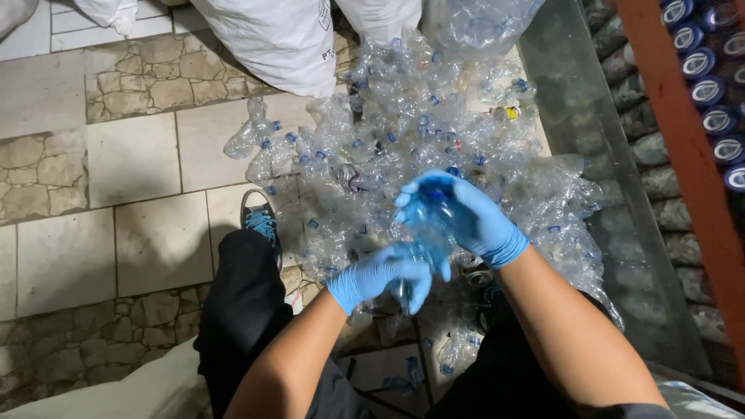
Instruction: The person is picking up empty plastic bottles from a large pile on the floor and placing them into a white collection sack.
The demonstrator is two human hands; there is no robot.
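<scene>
Your two blue-gloved hands meet over a heap of crushed clear plastic bottles (434,132): your right hand (466,217) is closed around the upper end of a clear plastic bottle (425,233), while your left hand (380,275), just below it, grips the bottle's lower end. The bottle runs between the two hands, partly hidden by your fingers. Beyond your hands the heap spreads across the tiled floor (116,171), many of the bottles showing blue caps and rings. Past the heap, white sacks (279,39) rest against it. To the left of your left hand, your dark trouser leg ends in a shoe with blue laces (260,219). To the right of your right hand, a netted wall holds stacked cans (714,93) behind an orange bar (683,140).
</scene>
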